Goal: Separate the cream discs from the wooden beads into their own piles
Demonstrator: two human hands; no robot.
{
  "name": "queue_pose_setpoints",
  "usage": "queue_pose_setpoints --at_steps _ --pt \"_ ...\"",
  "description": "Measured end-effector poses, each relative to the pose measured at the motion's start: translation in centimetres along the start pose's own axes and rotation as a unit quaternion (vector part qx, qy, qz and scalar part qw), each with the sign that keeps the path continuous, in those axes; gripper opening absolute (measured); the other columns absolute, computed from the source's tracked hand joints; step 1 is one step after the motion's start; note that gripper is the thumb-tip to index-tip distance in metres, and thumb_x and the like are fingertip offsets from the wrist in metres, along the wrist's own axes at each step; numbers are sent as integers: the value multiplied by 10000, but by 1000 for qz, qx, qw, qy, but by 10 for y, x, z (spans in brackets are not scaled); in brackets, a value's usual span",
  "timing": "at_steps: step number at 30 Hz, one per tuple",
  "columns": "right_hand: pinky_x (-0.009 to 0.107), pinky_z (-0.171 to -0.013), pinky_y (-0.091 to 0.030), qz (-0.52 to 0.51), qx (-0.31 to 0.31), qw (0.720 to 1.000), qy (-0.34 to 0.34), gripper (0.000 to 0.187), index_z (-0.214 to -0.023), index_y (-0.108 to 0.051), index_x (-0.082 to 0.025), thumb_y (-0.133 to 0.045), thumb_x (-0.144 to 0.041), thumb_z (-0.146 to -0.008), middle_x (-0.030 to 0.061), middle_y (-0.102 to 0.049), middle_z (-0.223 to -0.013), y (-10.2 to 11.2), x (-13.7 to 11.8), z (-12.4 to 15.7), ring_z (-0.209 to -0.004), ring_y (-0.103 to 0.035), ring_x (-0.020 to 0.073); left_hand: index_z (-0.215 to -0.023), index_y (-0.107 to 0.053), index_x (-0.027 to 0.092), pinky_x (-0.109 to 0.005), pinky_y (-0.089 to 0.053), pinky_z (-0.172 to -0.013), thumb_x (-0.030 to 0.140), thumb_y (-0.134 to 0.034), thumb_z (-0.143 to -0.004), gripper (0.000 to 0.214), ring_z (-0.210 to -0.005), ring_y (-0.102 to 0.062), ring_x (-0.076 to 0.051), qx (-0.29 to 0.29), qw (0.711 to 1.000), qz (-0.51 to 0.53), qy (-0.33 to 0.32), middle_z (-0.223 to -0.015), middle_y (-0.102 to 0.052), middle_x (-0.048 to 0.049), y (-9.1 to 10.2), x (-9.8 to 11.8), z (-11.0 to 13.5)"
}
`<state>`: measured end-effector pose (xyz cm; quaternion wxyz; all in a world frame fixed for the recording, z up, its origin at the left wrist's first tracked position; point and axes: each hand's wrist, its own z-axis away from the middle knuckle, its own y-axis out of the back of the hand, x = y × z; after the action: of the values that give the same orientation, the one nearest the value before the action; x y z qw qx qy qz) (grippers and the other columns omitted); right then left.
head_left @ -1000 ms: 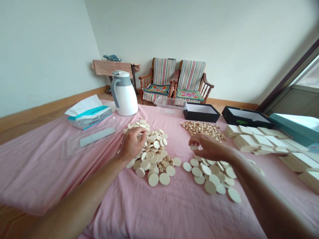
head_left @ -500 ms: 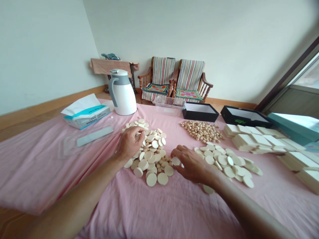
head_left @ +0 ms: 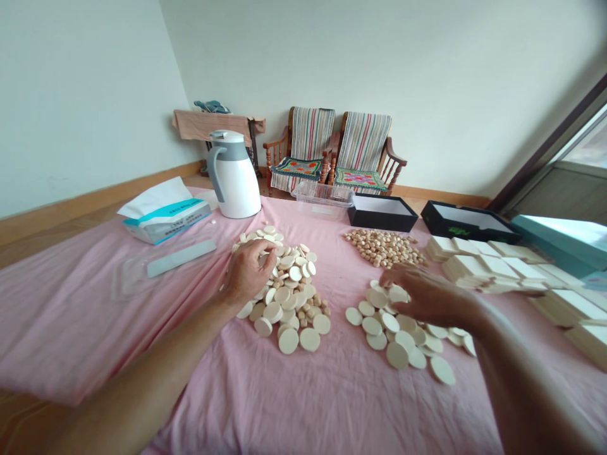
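Observation:
My left hand (head_left: 251,268) rests at the left side of a mixed pile of cream wooden discs (head_left: 282,296) and small light-brown wooden pieces (head_left: 313,306). Its fingers curl toward the thumb; whatever lies inside the grip is hidden. To the right, my right hand (head_left: 417,292) hovers over or touches a second pile, made of flat round discs (head_left: 401,344). Thumb and fingers stand apart there, with a disc showing between them, apparently lying in the pile. My right wrist and forearm cover part of these discs.
Behind the right pile lies a heap of small wooden pieces (head_left: 383,248). Stacked square tiles (head_left: 493,265) stand at the right. Two black trays (head_left: 382,221), a clear plastic box (head_left: 325,201), a white jug (head_left: 237,183) and a tissue pack (head_left: 165,218) line the back of the pink cloth (head_left: 284,404).
My right hand has moved right, from the edge of the mixed pile to the disc pile, uncovering discs near its front. My left hand has stayed in place.

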<state>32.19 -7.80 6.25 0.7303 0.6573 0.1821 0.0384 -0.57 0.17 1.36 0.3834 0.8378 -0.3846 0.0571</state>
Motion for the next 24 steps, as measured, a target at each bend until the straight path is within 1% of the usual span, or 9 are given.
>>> queue_pose_setpoints --at_steps 3,5,7,10,13,15,18,21,24 --pt "316 -801 -429 -50 37 998 27 253 -943 -629 -184 -561 -79 -724 70 -648 -979 -11 -26 -10 -897 -586 194 -814 -639 171 -303 -477 -770 235 -495 -831 158 -809 -642 -200 2 1000 -1 -3 -831 -699 -50 1 1 0" --pt "277 -757 -436 -92 31 991 97 294 -961 -612 -182 -533 -34 -720 56 -635 -961 -22 -48 -18 -850 -591 159 -809 -635 167 -301 -473 -764 232 -493 -834 158 -807 -640 -200 2 1000 -2 -4 -828 -698 -51 1 1 0" --pt "250 -695 -430 -111 26 985 129 295 -989 -591 -188 -517 -38 -746 51 -608 -979 -34 -67 -22 -800 -588 137 -812 -631 166 -296 -469 -760 227 -491 -838 156 -808 -638 -197 1 1000 -3 -5 -829 -696 -49 2 0 0" --pt "243 -672 -412 -108 48 986 119 191 -962 -558 -179 -500 -88 -805 54 -573 -960 -51 -82 -26 -785 -575 133 -816 -628 169 -291 -465 -759 220 -490 -841 149 -805 -635 -191 0 1000 -3 -6 -831 -693 -43 1 0 0" --pt "243 -693 -409 -109 59 987 101 135 -909 -530 -172 -501 -91 -805 49 -554 -907 -60 -86 -29 -786 -559 136 -813 -627 172 -287 -463 -751 211 -498 -837 137 -797 -632 -188 3 1000 -4 -7 -827 -692 -38 1 0 0" --pt "238 -694 -407 -113 61 987 94 132 -893 -521 -173 -498 -81 -800 44 -549 -890 -63 -86 -31 -775 -550 133 -809 -627 173 -285 -461 -746 210 -500 -836 135 -790 -631 -187 5 1000 -4 -8 -819 -691 -36 1 -1 0" --pt "236 -699 -402 -109 82 988 78 115 -881 -519 -171 -485 -84 -814 50 -554 -887 -67 -86 -35 -790 -546 139 -807 -629 171 -287 -460 -748 211 -502 -837 136 -787 -631 -188 9 1000 -3 -9 -808 -690 -37 1 -1 0" --pt "244 -713 -395 -83 112 988 61 110 -877 -533 -165 -471 -89 -827 65 -570 -889 -71 -85 -40 -832 -538 160 -809 -631 170 -289 -461 -745 213 -502 -836 138 -789 -631 -190 10 1000 -1 -9 -808 -691 -39 1 0 0" --pt "246 -718 -388 -59 119 990 56 129 -897 -560 -156 -472 -91 -829 74 -592 -884 -71 -80 -45 -833 -541 166 -809 -630 172 -289 -462 -743 214 -502 -835 138 -788 -630 -190 6 1000 0 -8 -813 -692 -39 1 0 -1"
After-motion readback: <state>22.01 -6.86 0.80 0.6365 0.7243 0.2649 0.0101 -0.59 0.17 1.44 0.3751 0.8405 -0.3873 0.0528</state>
